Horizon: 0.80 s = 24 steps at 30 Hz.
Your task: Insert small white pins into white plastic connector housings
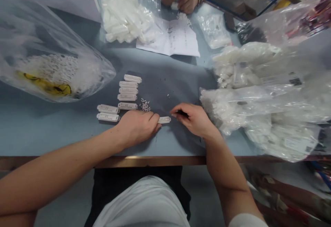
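A short white strip (pixel 164 119) dotted with small holes lies flat and crosswise just right of the heap of tiny pins (pixel 145 106), with a thin black tool (pixel 183 113) farther right of that heap.

My bench (pixel 31 127) carries rows of white housings (pixel 128 91) left of centre, a single housing (pixel 164 119) nearer my edge, small white pieces (pixel 145 106) between them, a paper sheet (pixel 176 39) toward the far edge, and clear bags at the left (pixel 51 65) and right (pixel 258 99) edges.
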{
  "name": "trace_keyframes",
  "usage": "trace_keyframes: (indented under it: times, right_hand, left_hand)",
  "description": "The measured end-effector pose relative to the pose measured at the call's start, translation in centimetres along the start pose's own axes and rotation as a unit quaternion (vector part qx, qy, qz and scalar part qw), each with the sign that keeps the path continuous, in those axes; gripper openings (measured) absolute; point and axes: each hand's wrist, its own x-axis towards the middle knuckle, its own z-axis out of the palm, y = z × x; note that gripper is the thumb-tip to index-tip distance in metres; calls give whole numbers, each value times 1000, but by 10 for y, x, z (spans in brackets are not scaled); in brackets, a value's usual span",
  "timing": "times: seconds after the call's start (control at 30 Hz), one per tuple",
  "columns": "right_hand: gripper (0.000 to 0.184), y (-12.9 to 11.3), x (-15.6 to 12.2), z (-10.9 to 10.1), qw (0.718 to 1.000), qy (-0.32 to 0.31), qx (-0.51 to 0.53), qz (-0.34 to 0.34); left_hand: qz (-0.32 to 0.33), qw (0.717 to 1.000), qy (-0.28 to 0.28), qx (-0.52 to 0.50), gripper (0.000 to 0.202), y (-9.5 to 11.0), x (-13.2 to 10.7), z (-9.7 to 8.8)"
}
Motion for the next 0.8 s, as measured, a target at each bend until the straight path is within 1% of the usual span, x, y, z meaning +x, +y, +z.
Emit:
trace_keyframes:
  times: [0.1, 0.27, 0.5, 0.8]
  right_hand:
    - [19, -1, -1, 2, 1000, -13, 14, -14]
    - [18, 1, 2, 11, 997, -11, 62, -35]
    - [15, 5, 3, 18, 994, -28, 103, 15]
    - [9, 3, 4, 18, 991, -47, 118, 43]
  left_hand:
    - [1, 1000, -2, 1, 26, -1, 1, 0]
    - [2, 1000, 0, -3, 28, 0, 0, 1]
    - [8, 1000, 9, -17, 28, 1, 1, 0]
    - [11, 1000, 3, -6, 28, 1, 1, 0]
